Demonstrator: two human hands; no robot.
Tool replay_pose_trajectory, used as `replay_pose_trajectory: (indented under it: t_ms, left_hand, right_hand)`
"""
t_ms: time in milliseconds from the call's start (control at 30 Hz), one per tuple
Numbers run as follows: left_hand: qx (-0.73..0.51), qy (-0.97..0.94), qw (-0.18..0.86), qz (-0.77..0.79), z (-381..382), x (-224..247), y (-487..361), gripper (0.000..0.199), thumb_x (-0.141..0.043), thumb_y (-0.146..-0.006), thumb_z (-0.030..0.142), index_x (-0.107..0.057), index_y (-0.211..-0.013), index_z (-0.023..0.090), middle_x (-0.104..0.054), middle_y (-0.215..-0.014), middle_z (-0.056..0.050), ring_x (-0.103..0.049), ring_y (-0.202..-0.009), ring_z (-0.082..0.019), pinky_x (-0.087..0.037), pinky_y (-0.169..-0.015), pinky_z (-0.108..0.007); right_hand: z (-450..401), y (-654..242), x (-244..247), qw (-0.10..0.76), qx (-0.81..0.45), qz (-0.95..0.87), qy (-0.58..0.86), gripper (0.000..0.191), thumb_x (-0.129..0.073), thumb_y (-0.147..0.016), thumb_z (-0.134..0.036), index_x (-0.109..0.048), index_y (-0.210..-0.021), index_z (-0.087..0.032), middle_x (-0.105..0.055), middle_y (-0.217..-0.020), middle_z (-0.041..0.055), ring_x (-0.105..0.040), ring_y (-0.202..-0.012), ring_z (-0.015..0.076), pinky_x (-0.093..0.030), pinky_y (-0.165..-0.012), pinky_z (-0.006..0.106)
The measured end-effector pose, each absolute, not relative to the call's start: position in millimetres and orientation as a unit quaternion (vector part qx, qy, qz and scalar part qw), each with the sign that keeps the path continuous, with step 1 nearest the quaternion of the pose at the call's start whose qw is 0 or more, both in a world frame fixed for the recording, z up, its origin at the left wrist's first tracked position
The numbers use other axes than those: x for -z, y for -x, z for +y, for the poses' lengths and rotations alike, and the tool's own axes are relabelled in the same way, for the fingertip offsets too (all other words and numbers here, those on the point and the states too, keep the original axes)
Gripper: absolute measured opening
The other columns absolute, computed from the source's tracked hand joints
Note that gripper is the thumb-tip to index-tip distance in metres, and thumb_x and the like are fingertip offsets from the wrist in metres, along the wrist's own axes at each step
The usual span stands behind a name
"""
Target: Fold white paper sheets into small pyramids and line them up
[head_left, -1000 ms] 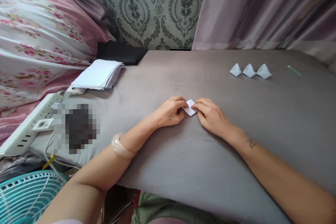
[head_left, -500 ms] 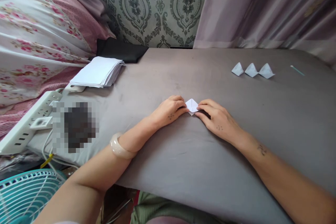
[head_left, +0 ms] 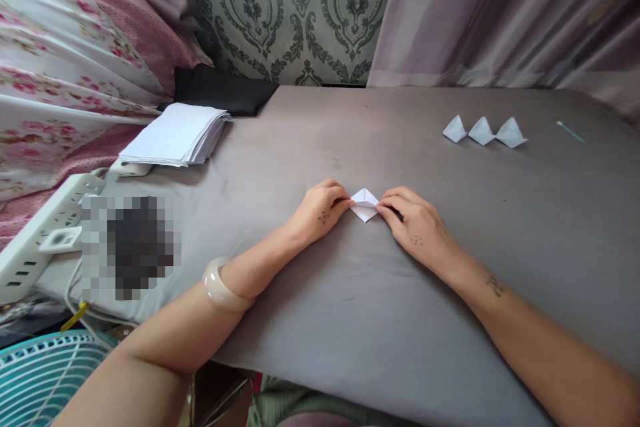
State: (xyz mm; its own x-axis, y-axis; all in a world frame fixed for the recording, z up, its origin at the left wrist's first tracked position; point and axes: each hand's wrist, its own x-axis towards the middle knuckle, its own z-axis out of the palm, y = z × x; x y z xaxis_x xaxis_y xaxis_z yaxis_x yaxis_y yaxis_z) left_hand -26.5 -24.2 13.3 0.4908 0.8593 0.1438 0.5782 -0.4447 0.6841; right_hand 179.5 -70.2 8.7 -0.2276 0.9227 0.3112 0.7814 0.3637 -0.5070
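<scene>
Bare left hand [head_left: 319, 209] and bare right hand [head_left: 415, 219], fingers [head_left: 340, 193] pinching opposite side corners, are holding one small white folded-paper diamond [head_left: 365, 213], sitting right of and nearer than the thick stack of white paper sheets [head_left: 170, 133].

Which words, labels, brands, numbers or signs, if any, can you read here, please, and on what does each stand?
No legible text.
Right-wrist mark: too blurred to read.
White plug: any marking is too small to read.
Left hand and right hand: dots, no letters seen.
Folded paper: no writing visible.
</scene>
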Motion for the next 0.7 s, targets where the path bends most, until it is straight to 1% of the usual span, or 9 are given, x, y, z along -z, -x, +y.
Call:
replay_pose_trajectory:
  t_ms: [167,400,600,700]
  left_hand:
    - [-0.240,-0.807,0.295,0.452,-24,-16,25,0.020,-0.054,-0.088,0.028,-0.069,-0.083,0.016,-0.063,-0.091,-0.007,-0.057,-0.077,-0.015,-0.046,-0.076,-0.027]
    - [-0.233,-0.776,0.330,0.485,-22,-21,19,0.016,-0.057,-0.085,0.024,-0.068,-0.077,0.015,-0.062,-0.088,-0.005,-0.055,-0.070,-0.012,-0.044,-0.071,-0.025]
    - [-0.235,-0.786,0.298,0.488,-22,-22,13,0.028,-0.052,-0.089,0.032,-0.067,-0.073,0.015,-0.060,-0.081,-0.005,-0.053,-0.068,-0.013,-0.042,-0.068,-0.026]
    - [-0.237,-0.791,0.286,0.485,-21,-21,11,0.028,-0.052,-0.090,0.031,-0.066,-0.072,0.015,-0.059,-0.080,-0.005,-0.053,-0.068,-0.013,-0.042,-0.068,-0.026]
  right_hand:
    - [-68,-177,-9,0.295,-0.131,-0.753,0.573,0.024,-0.049,-0.091,-0.029,-0.070,-0.085,-0.021,-0.066,-0.099,0.0076,-0.063,-0.085,0.0194,-0.049,-0.079,0.034]
    - [-63,-175,-10,0.308,-0.176,-0.705,0.614,0.021,-0.056,-0.086,-0.031,-0.070,-0.075,-0.021,-0.065,-0.094,0.0057,-0.059,-0.070,0.0151,-0.048,-0.069,0.032]
    - [-58,-173,-12,0.309,-0.202,-0.682,0.631,0.022,-0.058,-0.084,-0.034,-0.070,-0.070,-0.021,-0.065,-0.091,0.0052,-0.058,-0.066,0.0144,-0.047,-0.069,0.033]
    - [-56,-173,-11,0.305,-0.213,-0.671,0.642,0.021,-0.060,-0.082,-0.034,-0.069,-0.068,-0.021,-0.064,-0.091,0.0050,-0.058,-0.067,0.0144,-0.046,-0.070,0.033]
